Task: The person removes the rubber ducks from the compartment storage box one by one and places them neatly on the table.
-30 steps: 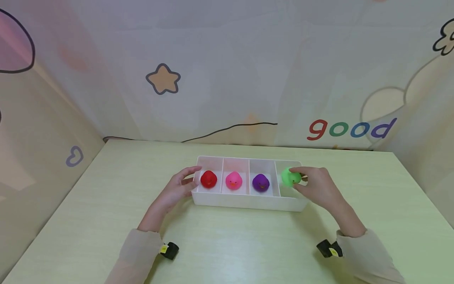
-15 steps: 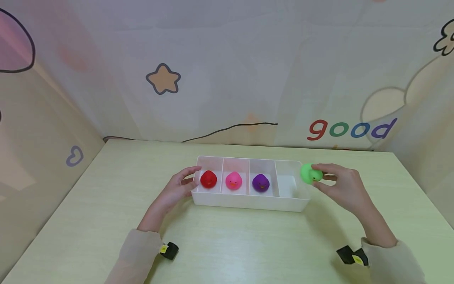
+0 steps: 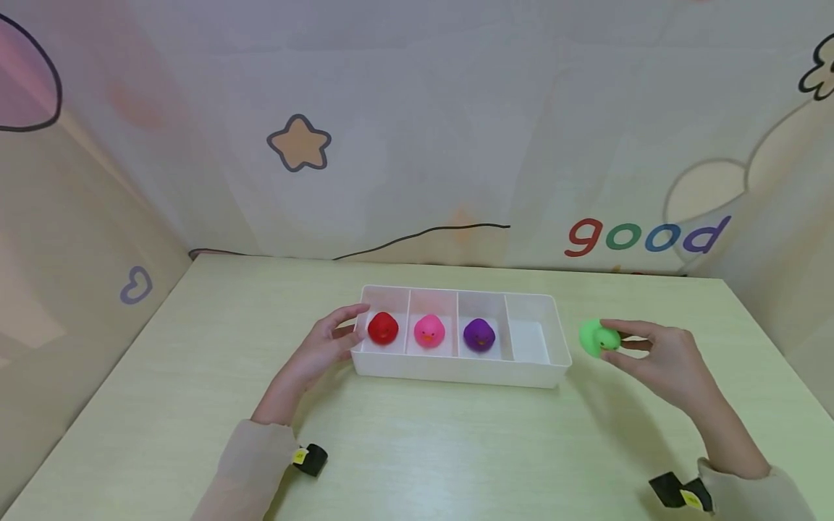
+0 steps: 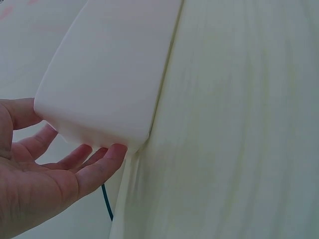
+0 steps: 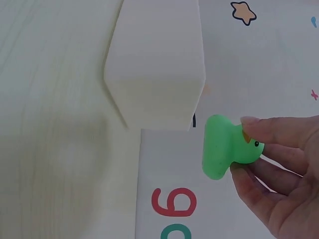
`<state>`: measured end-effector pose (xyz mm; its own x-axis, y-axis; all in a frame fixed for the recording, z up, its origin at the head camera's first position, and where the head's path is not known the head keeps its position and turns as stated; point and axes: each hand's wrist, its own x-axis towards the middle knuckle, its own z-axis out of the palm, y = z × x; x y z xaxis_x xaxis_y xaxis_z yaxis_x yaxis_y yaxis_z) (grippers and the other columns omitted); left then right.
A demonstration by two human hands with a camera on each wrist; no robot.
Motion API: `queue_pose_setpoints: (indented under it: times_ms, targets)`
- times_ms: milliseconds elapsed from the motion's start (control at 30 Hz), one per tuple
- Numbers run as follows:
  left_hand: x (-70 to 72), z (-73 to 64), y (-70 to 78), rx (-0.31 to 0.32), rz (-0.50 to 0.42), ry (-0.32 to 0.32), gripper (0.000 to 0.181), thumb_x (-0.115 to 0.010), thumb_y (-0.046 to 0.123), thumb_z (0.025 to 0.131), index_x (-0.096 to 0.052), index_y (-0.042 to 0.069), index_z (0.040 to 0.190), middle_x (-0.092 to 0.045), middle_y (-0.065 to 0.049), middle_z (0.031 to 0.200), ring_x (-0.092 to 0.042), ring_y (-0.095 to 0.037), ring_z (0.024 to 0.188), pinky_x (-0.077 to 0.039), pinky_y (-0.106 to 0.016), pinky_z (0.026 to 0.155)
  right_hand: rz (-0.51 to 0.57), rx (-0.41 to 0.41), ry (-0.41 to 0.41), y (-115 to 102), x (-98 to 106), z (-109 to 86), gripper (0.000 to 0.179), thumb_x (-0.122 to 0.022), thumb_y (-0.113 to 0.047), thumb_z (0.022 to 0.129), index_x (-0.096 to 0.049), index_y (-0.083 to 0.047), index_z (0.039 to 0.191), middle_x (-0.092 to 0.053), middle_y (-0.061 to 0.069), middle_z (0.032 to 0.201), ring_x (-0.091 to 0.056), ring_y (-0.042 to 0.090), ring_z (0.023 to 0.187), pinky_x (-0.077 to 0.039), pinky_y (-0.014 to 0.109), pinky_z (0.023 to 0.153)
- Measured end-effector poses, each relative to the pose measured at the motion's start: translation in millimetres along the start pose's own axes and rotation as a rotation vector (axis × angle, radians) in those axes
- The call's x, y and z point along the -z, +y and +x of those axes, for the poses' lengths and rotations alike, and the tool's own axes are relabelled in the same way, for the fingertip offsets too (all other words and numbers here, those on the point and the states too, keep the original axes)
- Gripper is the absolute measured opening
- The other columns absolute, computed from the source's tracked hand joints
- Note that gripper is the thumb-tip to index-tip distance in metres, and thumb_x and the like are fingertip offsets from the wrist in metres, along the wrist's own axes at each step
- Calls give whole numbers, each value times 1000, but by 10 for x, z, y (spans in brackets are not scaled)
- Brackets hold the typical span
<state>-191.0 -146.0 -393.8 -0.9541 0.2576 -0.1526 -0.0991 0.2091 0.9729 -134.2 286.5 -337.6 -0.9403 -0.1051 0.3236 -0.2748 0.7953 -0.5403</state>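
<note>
A white divided box stands on the table. In its compartments sit a red rubber duck, a pink rubber duck and a purple rubber duck; the rightmost compartment has none. My left hand holds the box's left end, its bent fingers against the end wall in the left wrist view. To the right of the box, my right hand pinches a green rubber duck between thumb and fingers, apart from the box. The right wrist view shows this green duck from the side.
The pale wooden table reaches back to a printed cloth with a star and the word "good". More cloth hangs along the left side. Black devices are strapped at both wrists.
My right hand has lifted the green duck out of the rightmost compartment and carried it right, past the box's end. My left hand and the box have stayed in place.
</note>
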Motion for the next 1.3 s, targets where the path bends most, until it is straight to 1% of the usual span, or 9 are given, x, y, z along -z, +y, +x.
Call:
queue_pose_setpoints:
  times_ms: [133,300,367,500,633,800,933,1033,1300]
  targets:
    - [1,1,0,8,3,10,47,-51,10,92,-40,18,137,-29,-10,143,-34,-34,127,-46,-43,90,6,-6,-33,71,-38,-48,37,-78,-8,68,-68,1,102,-67,20,97,-61,-4,72,-48,11,56]
    - [-3,8,1,10,-8,11,47,-51,8,91,-40,18,136,-29,-8,143,-34,-33,127,-45,-43,91,18,-19,-84,161,-98,-95,38,-79,-10,68,-68,2,102,-67,20,96,-64,4,72,-50,15,56]
    - [-3,12,1,7,-10,8,47,-50,8,91,-40,17,137,-29,-9,143,-35,-34,127,-45,-43,91,19,-22,-93,189,-115,-108,37,-79,-9,68,-68,2,101,-66,21,96,-63,4,71,-51,15,57]
    - [0,10,3,10,-9,9,47,-50,8,92,-40,17,137,-29,-8,143,-35,-33,127,-45,-43,91,30,-28,-105,230,-145,-134,36,-79,-8,68,-68,3,101,-66,21,98,-59,-3,72,-51,15,59]
    - [1,7,0,9,-8,9,48,-50,8,92,-40,17,137,-29,-9,143,-35,-33,127,-45,-43,91,52,-29,-122,258,-177,-161,34,-78,-6,68,-68,4,100,-66,20,97,-57,-6,72,-51,15,60]
    - [4,9,-9,4,-10,7,48,-49,6,91,-39,16,137,-29,-11,143,-35,-35,127,-45,-44,91,77,-16,-137,289,-221,-181,33,-77,-4,68,-68,5,99,-66,20,96,-58,-4,73,-51,14,61]
    - [4,4,-9,-1,-11,2,47,-49,6,92,-40,15,137,-29,-12,143,-34,-35,127,-44,-44,92,75,-3,-143,310,-245,-182,33,-77,-3,67,-68,4,98,-67,19,95,-57,-3,73,-51,15,61]
    - [4,2,-10,-10,-14,-6,47,-49,6,92,-39,14,137,-28,-12,144,-34,-36,127,-44,-45,92,68,-8,-163,320,-257,-180,34,-78,-5,67,-68,4,98,-67,18,95,-57,-3,73,-51,15,61]
    - [6,10,-21,-16,-16,-10,47,-49,6,92,-39,14,137,-28,-13,144,-35,-36,127,-44,-44,91,55,-46,-234,332,-277,-140,36,-77,-7,69,-67,5,102,-66,17,97,-58,3,76,-52,18,64]
